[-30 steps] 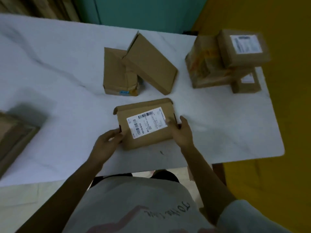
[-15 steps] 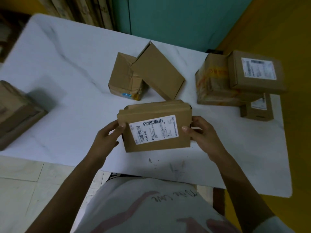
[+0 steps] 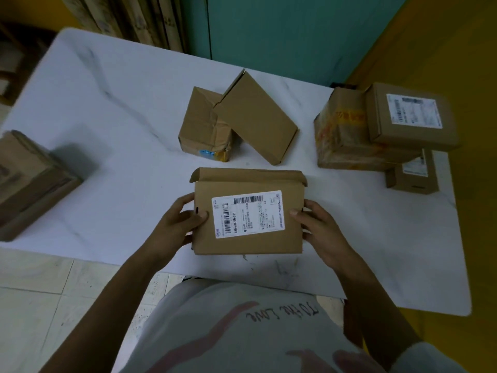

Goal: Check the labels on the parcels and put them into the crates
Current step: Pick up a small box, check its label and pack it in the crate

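Marble-patterned white worktop (image 3: 113, 109) fills the view, with pale floor tiles (image 3: 40, 286) below its near edge, a teal wall (image 3: 282, 36) behind it and yellow wall (image 3: 443, 49) to the right. Brown slats or boards (image 3: 129, 20) lean at the far left corner.

Seven cardboard parcels show. One labelled parcel (image 3: 248, 211) is held just above the near edge of the worktop, label up, its far flap raised; the left hand (image 3: 178, 224) has its grip closed on the left end, thumb on top, and the right hand (image 3: 317, 227) grips the right end the same way. Two plain parcels sit mid-worktop: a crumpled box (image 3: 204, 125) and a flat box (image 3: 258, 122) leaning against it. Three are stacked at the right: a taped box (image 3: 341, 133), a labelled box (image 3: 411, 119) on top of it, and a small box (image 3: 412, 176) beside them. One more box (image 3: 27, 181) lies at the left edge. Two labels are clearly readable as barcodes; a third, on the small box, is blurred.
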